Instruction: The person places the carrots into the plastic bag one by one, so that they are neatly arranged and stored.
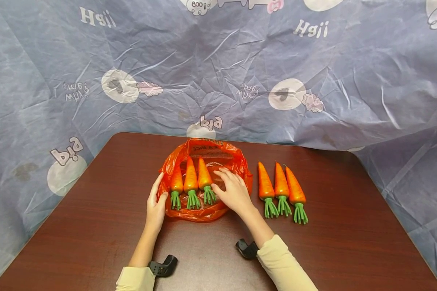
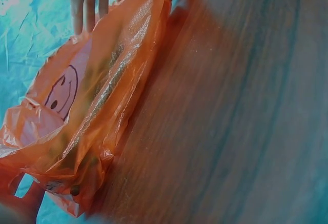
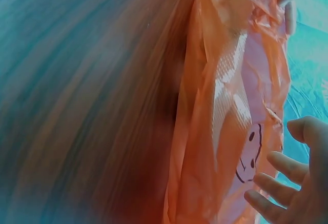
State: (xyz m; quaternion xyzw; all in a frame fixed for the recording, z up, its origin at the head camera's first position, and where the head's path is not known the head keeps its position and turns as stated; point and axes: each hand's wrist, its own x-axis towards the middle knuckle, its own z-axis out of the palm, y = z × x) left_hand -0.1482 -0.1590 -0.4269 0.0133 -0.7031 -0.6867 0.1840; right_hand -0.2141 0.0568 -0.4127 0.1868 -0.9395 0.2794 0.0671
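Head view: "Hgii" is read twice on the patterned cloth (image 1: 204, 52), with "BOO" in a small cloud at its upper edge; the other printed words are partly inverted or creased. Inside the red plastic bag (image 1: 200, 216), dark lettering is seen near the far wall, of which only "NICE", reversed, can be made out. A line-drawn smiling face (image 3: 252, 152) on a pale patch of the bag is shown in both wrist views.

The left hand (image 1: 155, 208) is set against the bag's left side, its fingers extended along the rim and its thumb held apart. The right hand (image 1: 236, 195) is held wide over the right part of the bag's mouth, fingers spread and nothing grasped; its thumb is placed just beside the nearest carrot, and whether contact is made cannot be told.

Three bagged carrots (image 1: 191, 178) are laid side by side in the mouth of the bag, glossy orange, tapered tips pointed away from the person, green stalks toward the near rim. Three loose carrots (image 1: 282, 186), similarly coloured and oriented, are grouped on the dark red-brown table (image 1: 76, 226), right of the bag. The bag's film is crumpled and translucent.
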